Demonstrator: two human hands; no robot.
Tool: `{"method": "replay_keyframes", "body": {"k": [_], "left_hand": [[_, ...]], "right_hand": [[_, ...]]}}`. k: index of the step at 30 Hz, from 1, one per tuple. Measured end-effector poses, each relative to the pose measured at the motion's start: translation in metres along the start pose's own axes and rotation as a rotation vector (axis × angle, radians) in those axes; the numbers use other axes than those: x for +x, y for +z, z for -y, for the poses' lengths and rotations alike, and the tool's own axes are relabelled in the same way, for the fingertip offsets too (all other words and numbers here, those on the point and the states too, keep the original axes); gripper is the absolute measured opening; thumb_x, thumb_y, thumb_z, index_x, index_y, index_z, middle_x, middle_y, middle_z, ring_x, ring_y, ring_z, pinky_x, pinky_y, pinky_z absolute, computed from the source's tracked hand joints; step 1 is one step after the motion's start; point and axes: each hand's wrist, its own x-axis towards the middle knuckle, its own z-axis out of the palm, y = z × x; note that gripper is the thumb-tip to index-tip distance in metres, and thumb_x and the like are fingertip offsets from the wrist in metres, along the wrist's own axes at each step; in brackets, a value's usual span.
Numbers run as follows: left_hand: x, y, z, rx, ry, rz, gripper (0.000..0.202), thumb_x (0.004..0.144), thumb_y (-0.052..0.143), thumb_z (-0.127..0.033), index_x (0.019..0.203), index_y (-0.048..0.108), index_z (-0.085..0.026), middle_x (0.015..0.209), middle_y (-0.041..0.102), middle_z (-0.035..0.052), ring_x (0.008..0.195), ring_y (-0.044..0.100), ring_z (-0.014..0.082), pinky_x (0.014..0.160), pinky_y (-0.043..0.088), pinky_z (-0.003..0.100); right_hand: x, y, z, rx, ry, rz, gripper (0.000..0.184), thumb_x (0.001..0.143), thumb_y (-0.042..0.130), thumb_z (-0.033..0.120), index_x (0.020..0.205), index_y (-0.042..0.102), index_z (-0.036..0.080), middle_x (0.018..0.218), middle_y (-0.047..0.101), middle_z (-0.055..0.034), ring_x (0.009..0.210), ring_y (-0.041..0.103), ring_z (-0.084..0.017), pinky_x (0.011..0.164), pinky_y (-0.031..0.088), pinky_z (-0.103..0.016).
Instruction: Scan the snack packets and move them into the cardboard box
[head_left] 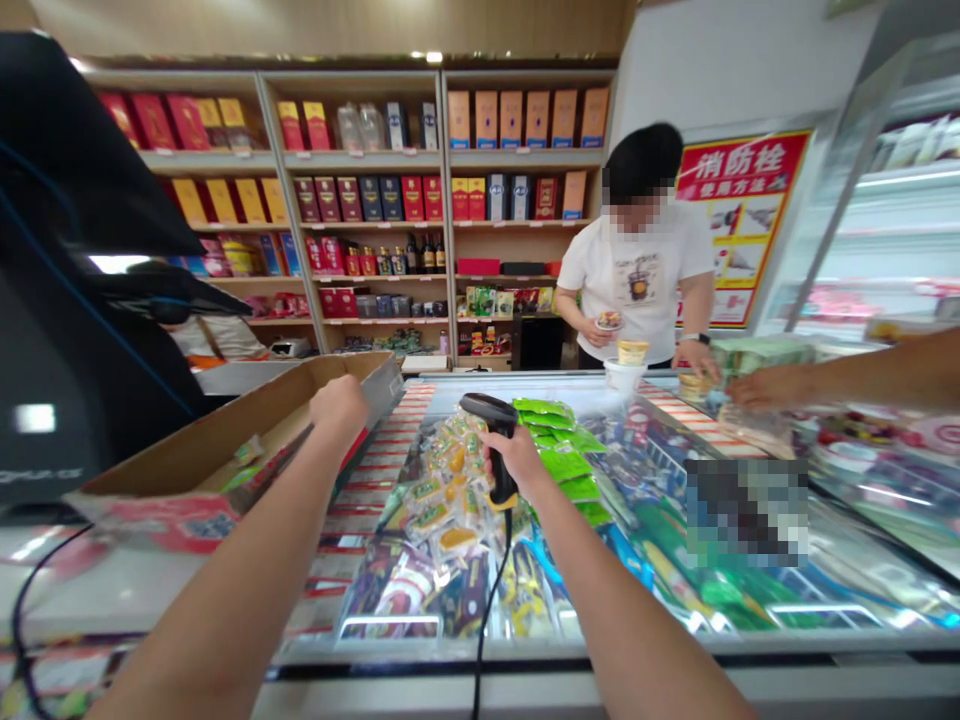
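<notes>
- Right hand [516,462]: fingers closed, gripping a black handheld barcode scanner [499,440] with yellow trim at its base; the scanner's head sticks out past the fingers to the left.
- A black scanner cord [486,600] drops from under the fingers, across the freezer front and out of view at the bottom.
- Directly below the right fingers: a glass-topped chest freezer [450,645] (contents seen through the glass). Clear snack packets with yellow filling [442,490] lie under and left of the fingers; bright green packets [562,465] lie just right of them.
- Left hand [339,408]: fingers curled down at the far rim of a shallow brown cardboard box [225,440], which sits tilted left of the freezer. Open or gripping: cannot tell, as the fingertips are hidden behind the back of the hand.
- Beyond the fingers of both hands: a person in a white printed T-shirt [637,280] stands across the freezer, one hand holding a small food tub.
- Far right, apart from the person's own hands: another person's hand [765,388] reaches in over the freezer from the edge of the view.
- Well beyond the fingers: wooden wall shelves [345,160] stocked with red and gold boxes and bottles.
</notes>
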Motion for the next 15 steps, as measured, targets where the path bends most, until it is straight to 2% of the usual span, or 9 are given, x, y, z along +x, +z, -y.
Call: {"method": "replay_keyframes", "body": {"k": [2, 4, 7, 11, 15], "left_hand": [[0.008, -0.010, -0.007, 0.005, 0.009, -0.046, 0.036, 0.079, 0.058, -0.023, 0.110, 0.070, -0.008, 0.112, 0.068, 0.0265, 0.104, 0.066, 0.0373, 0.081, 0.055, 0.042], [0.013, -0.013, -0.013, 0.022, 0.037, -0.054, 0.038, 0.080, 0.059, -0.028, 0.110, 0.070, -0.008, 0.110, 0.069, 0.0275, 0.104, 0.066, 0.0380, 0.081, 0.054, 0.042], [0.008, 0.001, -0.021, 0.062, 0.101, 0.017, 0.036, 0.080, 0.060, -0.032, 0.104, 0.073, -0.010, 0.104, 0.070, 0.0272, 0.102, 0.067, 0.0381, 0.080, 0.054, 0.042], [-0.020, 0.032, -0.027, 0.112, 0.203, 0.130, 0.030, 0.082, 0.055, -0.027, 0.100, 0.074, -0.013, 0.104, 0.071, 0.0256, 0.101, 0.068, 0.0365, 0.081, 0.054, 0.041], [-0.057, 0.051, -0.033, 0.059, 0.273, 0.153, 0.027, 0.085, 0.052, -0.022, 0.094, 0.075, -0.013, 0.098, 0.072, 0.0241, 0.097, 0.069, 0.0342, 0.082, 0.052, 0.041]], "right_hand": [[0.000, 0.000, 0.000, -0.013, -0.002, -0.006, 0.021, 0.061, 0.066, 0.032, 0.050, 0.056, 0.017, 0.042, 0.051, 0.0017, 0.035, 0.048, -0.011, 0.035, 0.041, -0.024], [0.000, 0.000, 0.001, -0.028, -0.004, -0.014, 0.022, 0.062, 0.066, 0.032, 0.048, 0.055, 0.018, 0.041, 0.051, 0.0015, 0.034, 0.048, -0.011, 0.035, 0.041, -0.024], [0.000, 0.000, 0.001, -0.023, -0.001, -0.017, 0.022, 0.062, 0.065, 0.032, 0.049, 0.054, 0.018, 0.041, 0.051, 0.0014, 0.034, 0.048, -0.011, 0.035, 0.041, -0.024], [-0.001, 0.002, 0.001, -0.018, -0.011, -0.005, 0.017, 0.061, 0.064, 0.030, 0.053, 0.056, 0.018, 0.042, 0.052, 0.0017, 0.034, 0.048, -0.012, 0.035, 0.041, -0.024], [0.000, 0.003, -0.001, -0.036, -0.027, 0.004, 0.015, 0.061, 0.064, 0.029, 0.055, 0.056, 0.018, 0.043, 0.053, 0.0023, 0.035, 0.049, -0.011, 0.036, 0.041, -0.024]]}}
